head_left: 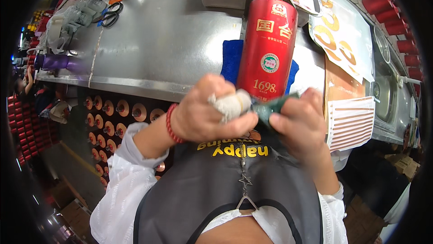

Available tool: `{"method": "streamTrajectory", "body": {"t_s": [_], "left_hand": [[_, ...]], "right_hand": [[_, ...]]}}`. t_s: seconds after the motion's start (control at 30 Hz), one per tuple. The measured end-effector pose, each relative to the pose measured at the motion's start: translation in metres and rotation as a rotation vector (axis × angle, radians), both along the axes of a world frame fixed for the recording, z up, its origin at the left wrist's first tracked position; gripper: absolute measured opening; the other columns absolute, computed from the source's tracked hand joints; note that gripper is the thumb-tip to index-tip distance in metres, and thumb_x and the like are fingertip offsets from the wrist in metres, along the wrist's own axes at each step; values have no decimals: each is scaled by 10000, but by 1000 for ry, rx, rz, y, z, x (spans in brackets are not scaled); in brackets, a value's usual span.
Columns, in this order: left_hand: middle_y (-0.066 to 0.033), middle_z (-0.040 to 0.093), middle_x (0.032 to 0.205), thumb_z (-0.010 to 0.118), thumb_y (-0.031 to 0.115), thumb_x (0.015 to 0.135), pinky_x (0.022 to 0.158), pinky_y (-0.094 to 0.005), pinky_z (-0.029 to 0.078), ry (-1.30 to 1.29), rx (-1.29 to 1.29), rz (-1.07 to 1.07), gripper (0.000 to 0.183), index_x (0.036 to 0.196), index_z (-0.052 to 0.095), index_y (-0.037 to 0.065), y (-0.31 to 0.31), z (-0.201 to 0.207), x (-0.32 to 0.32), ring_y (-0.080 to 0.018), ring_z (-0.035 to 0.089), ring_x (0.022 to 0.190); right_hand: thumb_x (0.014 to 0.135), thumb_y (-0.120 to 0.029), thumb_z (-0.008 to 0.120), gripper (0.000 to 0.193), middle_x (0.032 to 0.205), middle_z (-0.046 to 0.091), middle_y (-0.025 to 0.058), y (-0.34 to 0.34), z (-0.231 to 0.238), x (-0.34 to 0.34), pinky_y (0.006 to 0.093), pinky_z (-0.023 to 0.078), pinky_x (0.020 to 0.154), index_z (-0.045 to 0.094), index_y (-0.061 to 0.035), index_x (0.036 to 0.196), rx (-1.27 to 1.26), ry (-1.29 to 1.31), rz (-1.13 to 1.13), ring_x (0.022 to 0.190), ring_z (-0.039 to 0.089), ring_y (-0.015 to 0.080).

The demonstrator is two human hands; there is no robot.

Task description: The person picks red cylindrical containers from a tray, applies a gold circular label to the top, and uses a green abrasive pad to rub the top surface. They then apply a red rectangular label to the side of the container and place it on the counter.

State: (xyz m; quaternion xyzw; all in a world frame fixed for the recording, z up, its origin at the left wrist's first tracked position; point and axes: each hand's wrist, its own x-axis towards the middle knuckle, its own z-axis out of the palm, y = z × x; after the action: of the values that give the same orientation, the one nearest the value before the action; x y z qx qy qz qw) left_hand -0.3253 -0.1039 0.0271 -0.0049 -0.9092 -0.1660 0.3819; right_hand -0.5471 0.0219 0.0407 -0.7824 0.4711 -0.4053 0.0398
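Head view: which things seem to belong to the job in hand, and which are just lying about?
Apparently in use:
- red bottle in front of the hands
- blue cloth under it
- dark green thing, blurred, in the right hand
- whitish wrap at the left hand

Apparently lying about:
- black-handled scissors
- purple bottle

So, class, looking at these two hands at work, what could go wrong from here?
The left hand or right hand might bump the red bottle, whose lower end is just beyond them. The white cloth or blurred dark green item might slip from their grip. The right hand could also brush the striped white sheet nearby.
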Motion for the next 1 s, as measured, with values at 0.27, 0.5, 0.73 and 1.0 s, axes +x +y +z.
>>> {"method": "streamTrajectory", "body": {"t_s": [0.27,0.5,0.73,1.0], "left_hand": [[-96,681,900,669,125,934,692,-291,527,119,976,200,251,1134,561,18,16,-7,-31,-161,653,776],[-15,623,947,622,145,976,721,-220,499,358,1309,183,225,1151,542,30,33,-41,-17,-42,561,811],[-1,598,930,653,167,960,723,-240,485,137,1188,479,216,1129,583,54,22,-70,6,-69,545,825],[-171,539,1378,610,353,1004,1034,-341,391,-65,408,793,546,1406,491,2,-6,-89,26,-230,502,1257]], "right_hand": [[920,-147,714,233,874,667,82,-6,-14,34,277,505,727,602,5,1057,363,-636,-447,786,612,128],[974,-217,670,251,853,642,37,10,-39,27,252,490,703,595,10,1052,448,-860,-491,769,568,87],[946,-128,659,228,930,674,125,28,-27,0,303,515,771,599,6,1121,366,-513,-573,822,638,192],[821,153,473,481,1443,558,103,115,-28,-192,397,378,1139,629,-42,1233,403,433,-604,1346,477,313]]}}
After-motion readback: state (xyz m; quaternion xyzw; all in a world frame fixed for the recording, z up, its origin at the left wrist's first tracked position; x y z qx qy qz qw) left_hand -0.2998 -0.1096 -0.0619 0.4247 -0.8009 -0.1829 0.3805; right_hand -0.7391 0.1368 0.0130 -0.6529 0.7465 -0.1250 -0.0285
